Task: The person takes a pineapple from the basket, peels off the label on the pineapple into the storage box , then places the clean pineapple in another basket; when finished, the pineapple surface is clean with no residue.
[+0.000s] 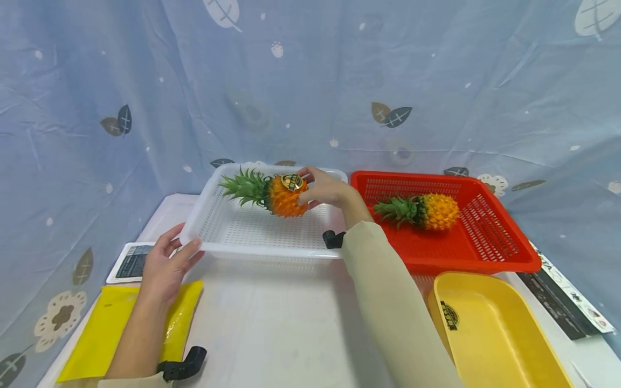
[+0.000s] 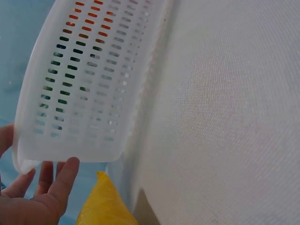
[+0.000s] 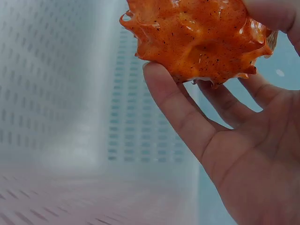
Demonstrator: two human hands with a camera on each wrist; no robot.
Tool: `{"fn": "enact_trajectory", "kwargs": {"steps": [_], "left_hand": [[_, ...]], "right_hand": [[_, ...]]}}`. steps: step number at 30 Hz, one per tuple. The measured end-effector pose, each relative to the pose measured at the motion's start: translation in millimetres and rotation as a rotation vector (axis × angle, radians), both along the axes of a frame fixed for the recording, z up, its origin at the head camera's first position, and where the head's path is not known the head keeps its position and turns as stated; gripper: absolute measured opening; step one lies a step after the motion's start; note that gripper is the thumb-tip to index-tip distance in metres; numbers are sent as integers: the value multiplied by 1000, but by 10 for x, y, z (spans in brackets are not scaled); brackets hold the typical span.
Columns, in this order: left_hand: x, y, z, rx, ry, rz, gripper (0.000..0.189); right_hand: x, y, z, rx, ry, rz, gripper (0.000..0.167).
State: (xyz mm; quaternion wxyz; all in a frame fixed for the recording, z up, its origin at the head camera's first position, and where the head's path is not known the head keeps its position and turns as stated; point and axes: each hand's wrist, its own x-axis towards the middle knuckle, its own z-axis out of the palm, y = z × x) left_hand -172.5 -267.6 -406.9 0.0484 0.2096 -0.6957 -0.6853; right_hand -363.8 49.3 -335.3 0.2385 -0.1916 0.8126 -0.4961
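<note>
My right hand (image 1: 322, 188) grips the round base of a toy-like orange pineapple (image 1: 286, 202), which lies sideways over the white basket (image 1: 267, 251) with its green crown to the left. A black-and-gold sticker shows on its upper side. Up close in the right wrist view, thumb and fingers curl around the glossy, bumpy orange fruit (image 3: 197, 42). With my left hand (image 1: 167, 264) I hold the near left corner of the white basket; the left wrist view has the fingers (image 2: 65, 180) at the rim of its slotted wall.
Right of the white basket stands a red basket (image 1: 485, 264) with another pineapple (image 1: 439, 212) lying in it. A yellow bin (image 1: 490, 323) sits nearer, beside a long black-and-white box (image 1: 565, 296). On the left are a yellow packet (image 1: 107, 328) and a white-edged dark pack (image 1: 133, 263).
</note>
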Motion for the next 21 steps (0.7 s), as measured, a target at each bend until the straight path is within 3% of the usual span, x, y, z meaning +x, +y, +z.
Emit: {"fn": "enact_trajectory", "kwargs": {"steps": [11,21], "left_hand": [[20,13,-1,-19,4,11,80],[-3,0,-9,-13,3,-10,85]], "right_hand": [[203,112,349,22,85,59,70],[468,280,522,30,117,89,72]]}}
